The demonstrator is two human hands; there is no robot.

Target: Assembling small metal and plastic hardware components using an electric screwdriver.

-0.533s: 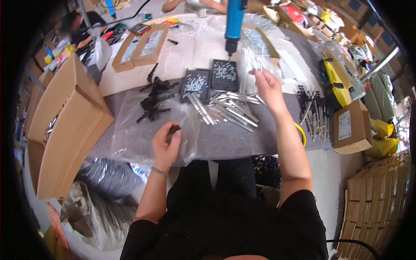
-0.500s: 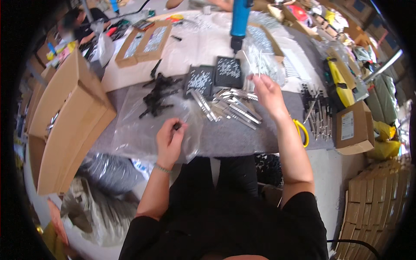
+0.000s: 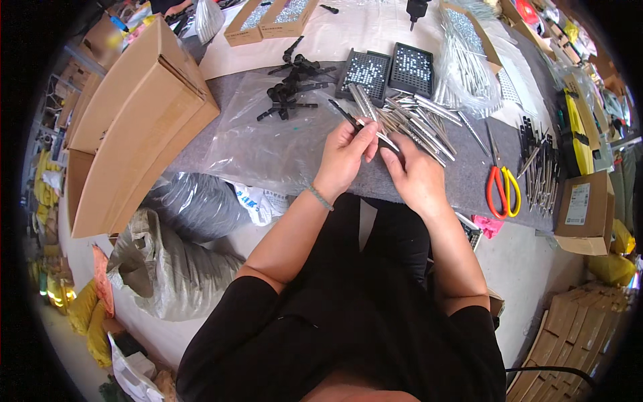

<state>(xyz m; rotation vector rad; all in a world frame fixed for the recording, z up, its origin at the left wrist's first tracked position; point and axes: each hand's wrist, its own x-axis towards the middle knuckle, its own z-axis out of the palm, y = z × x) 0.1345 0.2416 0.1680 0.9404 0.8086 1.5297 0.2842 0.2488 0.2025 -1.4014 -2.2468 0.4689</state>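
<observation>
Both hands meet over the table's front edge, around a slim black piece [image 3: 343,112] with a silvery metal strip along it. My left hand [image 3: 345,154] pinches it between thumb and fingers. Curled over its nearer end is my right hand [image 3: 418,175], whose fingertips are partly hidden. Just beyond lies a heap of silvery metal strips and tubes [image 3: 429,130]. Behind that heap, two black perforated trays hold small screws: the left tray [image 3: 366,72] and the right tray [image 3: 412,67]. To the left, black jointed plastic parts [image 3: 291,84] sit on a clear plastic sheet [image 3: 258,144].
Red-and-yellow-handled scissors [image 3: 499,191] and black-ended metal rods [image 3: 538,167] lie at the right. A clear bag of rods [image 3: 469,77] is behind the heap. A black driver tip [image 3: 416,10] hangs overhead. Cardboard boxes stand left [image 3: 144,134] and right [image 3: 584,214].
My right hand has come back from beside the trays toward my left hand. My left hand has moved right, and both now hold the black piece. The view has shifted.
</observation>
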